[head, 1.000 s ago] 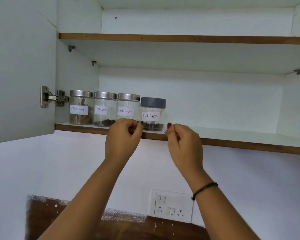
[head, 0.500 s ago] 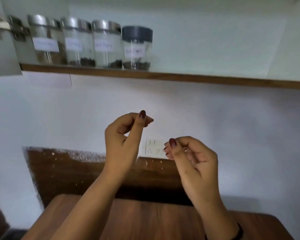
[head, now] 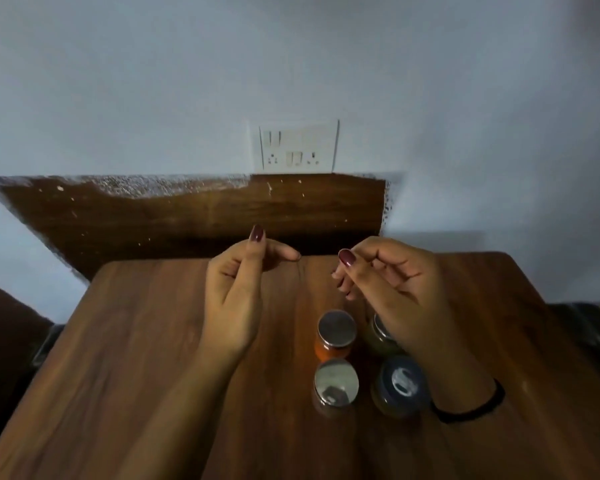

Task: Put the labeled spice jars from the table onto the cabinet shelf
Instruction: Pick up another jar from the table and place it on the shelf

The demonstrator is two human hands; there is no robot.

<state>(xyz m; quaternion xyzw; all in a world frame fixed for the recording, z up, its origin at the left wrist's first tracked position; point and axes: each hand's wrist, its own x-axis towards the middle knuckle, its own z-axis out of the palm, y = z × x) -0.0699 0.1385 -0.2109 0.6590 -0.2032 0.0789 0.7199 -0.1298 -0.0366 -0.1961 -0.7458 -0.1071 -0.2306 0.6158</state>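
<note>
Both your hands hover above the bench (head: 153, 341) with nothing in them. The left hand (head: 236, 292) is loosely curled with the forefinger out, and the right hand (head: 392, 292) is loosely curled too.

The four spice jars (head: 336, 382) stand upright in a tight square on the bench, lids facing you. They sit below the right hand and back toward your body. The far-right jar (head: 378, 336) is half hidden under that palm; its lid is probably steel.

Your right hand is plainly nearer, while the left would have to cross to the orange-filled jar (head: 336, 329). Come straight down and grip from the sides.

Behind the bench are a wooden panel (head: 187, 213) and a wall socket (head: 298, 145). The cabinet shelf is out of view.
</note>
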